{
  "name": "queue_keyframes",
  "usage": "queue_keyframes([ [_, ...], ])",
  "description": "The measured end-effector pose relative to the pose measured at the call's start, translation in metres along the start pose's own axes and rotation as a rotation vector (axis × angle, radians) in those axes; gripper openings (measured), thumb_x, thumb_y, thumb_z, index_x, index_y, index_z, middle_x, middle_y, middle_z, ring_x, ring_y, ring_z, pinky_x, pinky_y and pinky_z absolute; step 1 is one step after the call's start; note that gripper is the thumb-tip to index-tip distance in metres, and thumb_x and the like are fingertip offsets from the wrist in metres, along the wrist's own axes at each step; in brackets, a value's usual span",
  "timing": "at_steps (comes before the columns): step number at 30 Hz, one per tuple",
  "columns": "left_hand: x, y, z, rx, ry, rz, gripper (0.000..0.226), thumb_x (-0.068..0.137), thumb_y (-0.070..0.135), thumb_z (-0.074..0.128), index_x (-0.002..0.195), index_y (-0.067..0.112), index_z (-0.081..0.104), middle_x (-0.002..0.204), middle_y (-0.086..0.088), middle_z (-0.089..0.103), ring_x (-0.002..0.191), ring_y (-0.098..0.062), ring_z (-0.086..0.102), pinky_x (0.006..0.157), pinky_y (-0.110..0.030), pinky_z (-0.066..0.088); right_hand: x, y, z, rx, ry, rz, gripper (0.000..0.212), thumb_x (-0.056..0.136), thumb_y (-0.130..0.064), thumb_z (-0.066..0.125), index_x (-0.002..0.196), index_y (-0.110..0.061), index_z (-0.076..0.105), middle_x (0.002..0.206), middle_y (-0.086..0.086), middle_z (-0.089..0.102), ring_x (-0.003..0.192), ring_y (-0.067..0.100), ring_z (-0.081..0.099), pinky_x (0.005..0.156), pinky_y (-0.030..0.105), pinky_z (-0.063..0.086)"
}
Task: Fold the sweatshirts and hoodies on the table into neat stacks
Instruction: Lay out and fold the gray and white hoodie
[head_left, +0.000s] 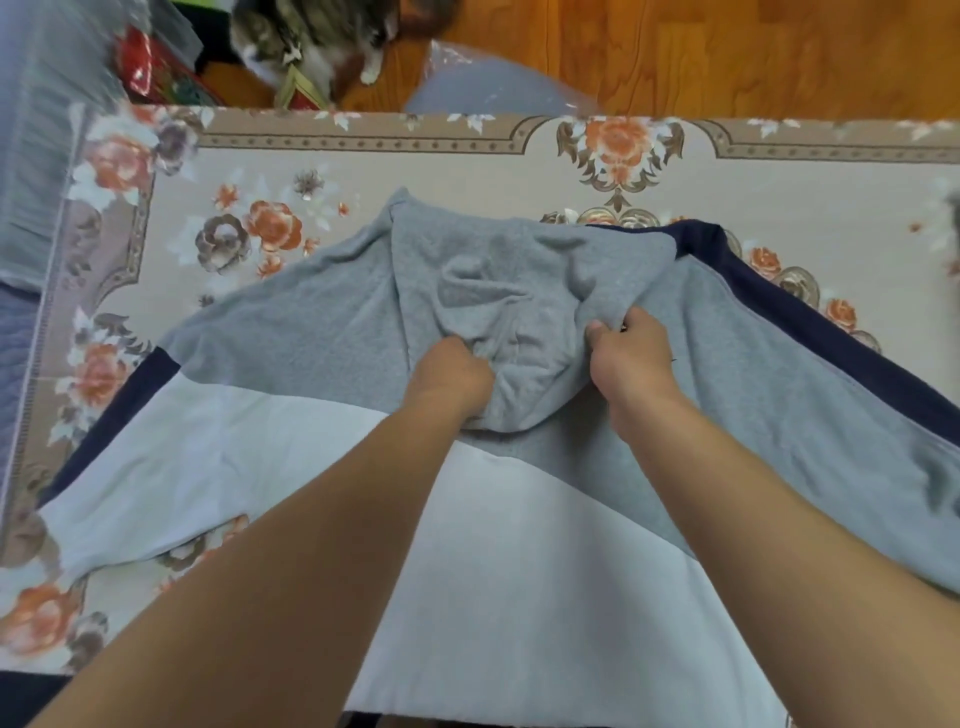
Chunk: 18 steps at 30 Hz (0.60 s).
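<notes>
Grey hood bunched, clenched in left hand and right hand fingers.

A grey, white and navy hoodie lies spread on the floral-covered counter. Left hand and right hand both grip the bunched hood. Beyond the counter, apparently a cat.

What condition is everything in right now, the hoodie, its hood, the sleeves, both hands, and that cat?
Hoodie: spread flat on the table, not yet folded.
Hood: bunched and wrinkled, pulled down over the body.
Left sleeve: stretched outward, flat.
Right sleeve: stretched outward, slightly rumpled.
Left hand: closed, gripping hood fabric.
Right hand: fingers pinching hood fabric.
Cat: on the floor beyond the table.
Table: covered by a floral cloth.
</notes>
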<state>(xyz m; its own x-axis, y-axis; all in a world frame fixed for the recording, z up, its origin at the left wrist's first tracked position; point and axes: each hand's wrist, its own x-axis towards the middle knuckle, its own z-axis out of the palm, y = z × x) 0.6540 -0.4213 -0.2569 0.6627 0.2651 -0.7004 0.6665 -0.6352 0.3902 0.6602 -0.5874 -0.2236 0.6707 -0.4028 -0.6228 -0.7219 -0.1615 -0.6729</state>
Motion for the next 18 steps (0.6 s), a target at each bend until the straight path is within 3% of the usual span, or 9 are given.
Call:
queue_keyframes([
  [1, -0.004, 0.004, -0.006, -0.2, -0.005, -0.037, 0.026, 0.099, 0.014, 0.052, 0.116, 0.0, 0.066, 0.118, -0.019, 0.068, 0.11, -0.037, 0.064, 0.09, -0.036, 0.051, -0.002, -0.003, -0.001, 0.023, -0.001, 0.006, 0.007, 0.1, -0.016, 0.055, 0.1, -0.018, 0.061, 0.098, -0.001, 0.063, 0.089, 0.018, 0.059, 0.073, 0.027, 0.045],
  [3, -0.018, 0.014, -0.018, -0.857, -0.013, -0.139, 0.017, 0.094, 0.006, 0.054, 0.103, 0.004, 0.069, 0.102, -0.016, 0.073, 0.103, -0.034, 0.069, 0.085, -0.037, 0.055, -0.008, -0.012, -0.004, 0.097, 0.014, 0.028, 0.016, 0.097, -0.01, 0.052, 0.085, -0.019, 0.059, 0.091, -0.002, 0.064, 0.083, 0.016, 0.058, 0.066, 0.025, 0.045],
  [5, -0.041, 0.02, -0.03, -1.461, -0.043, -0.105, 0.021, 0.092, -0.002, 0.051, 0.103, 0.004, 0.068, 0.103, -0.013, 0.076, 0.103, -0.028, 0.073, 0.089, -0.037, 0.058, -0.014, -0.023, -0.007, 0.214, 0.034, 0.005, 0.021, 0.094, -0.006, 0.051, 0.083, -0.019, 0.063, 0.088, -0.001, 0.068, 0.08, 0.015, 0.059, 0.066, 0.027, 0.046],
  [7, -0.057, 0.017, -0.037, -1.764, -0.147, -0.019, 0.029, 0.092, -0.007, 0.044, 0.102, 0.002, 0.07, 0.107, -0.014, 0.076, 0.106, -0.027, 0.072, 0.099, -0.039, 0.056, -0.019, -0.035, -0.012, 0.442, 0.011, -0.036, 0.026, 0.096, -0.005, 0.049, 0.091, -0.02, 0.07, 0.094, 0.001, 0.075, 0.085, 0.015, 0.068, 0.07, 0.028, 0.053],
  [9, -0.061, 0.003, -0.034, -1.783, -0.29, -0.022, 0.035, 0.089, -0.012, 0.037, 0.091, 0.004, 0.069, 0.109, -0.015, 0.073, 0.113, -0.029, 0.068, 0.107, -0.041, 0.05, -0.02, -0.042, -0.018, 0.811, -0.084, -0.016, 0.029, 0.097, -0.001, 0.046, 0.105, -0.014, 0.071, 0.109, 0.01, 0.075, 0.099, 0.022, 0.073, 0.082, 0.032, 0.059],
  [11, -0.052, -0.019, -0.024, -1.545, -0.301, -0.155, 0.04, 0.086, -0.018, 0.029, 0.096, 0.005, 0.06, 0.118, -0.018, 0.068, 0.114, -0.03, 0.063, 0.106, -0.042, 0.049, -0.009, -0.035, -0.023, 0.965, -0.088, 0.109, 0.032, 0.096, 0.002, 0.045, 0.118, -0.006, 0.066, 0.114, 0.016, 0.073, 0.097, 0.026, 0.073, 0.078, 0.035, 0.061],
  [14, -0.036, -0.043, -0.019, -1.148, -0.156, -0.457, 0.051, 0.096, -0.009, 0.025, 0.137, 0.003, 0.053, 0.139, -0.013, 0.061, 0.126, -0.029, 0.059, 0.101, -0.037, 0.045, 0.007, -0.004, -0.029, 0.498, 0.133, 0.321, 0.038, 0.091, 0.002, 0.047, 0.125, -0.004, 0.062, 0.094, 0.01, 0.064, 0.067, 0.016, 0.058, 0.054, 0.023, 0.049],
  [16, -0.032, -0.045, -0.019, -1.113, -0.149, -0.474, 0.042, 0.102, 0.016, 0.039, 0.14, 0.007, 0.055, 0.129, -0.01, 0.067, 0.125, -0.03, 0.06, 0.101, -0.041, 0.047, 0.012, 0.015, -0.031, 0.412, 0.108, 0.395, 0.031, 0.084, -0.009, 0.053, 0.112, -0.013, 0.065, 0.096, 0.006, 0.062, 0.07, 0.016, 0.058, 0.063, 0.025, 0.048],
  [18, -0.032, -0.032, -0.022, -1.069, -0.233, -0.454, 0.05, 0.099, 0.051, 0.05, 0.136, 0.018, 0.057, 0.126, -0.008, 0.067, 0.12, -0.031, 0.062, 0.101, -0.045, 0.049, 0.01, 0.023, -0.029, 0.348, 0.038, 0.445, 0.029, 0.079, -0.03, 0.065, 0.106, -0.019, 0.064, 0.097, 0.0, 0.066, 0.082, 0.019, 0.064, 0.077, 0.033, 0.052],
])
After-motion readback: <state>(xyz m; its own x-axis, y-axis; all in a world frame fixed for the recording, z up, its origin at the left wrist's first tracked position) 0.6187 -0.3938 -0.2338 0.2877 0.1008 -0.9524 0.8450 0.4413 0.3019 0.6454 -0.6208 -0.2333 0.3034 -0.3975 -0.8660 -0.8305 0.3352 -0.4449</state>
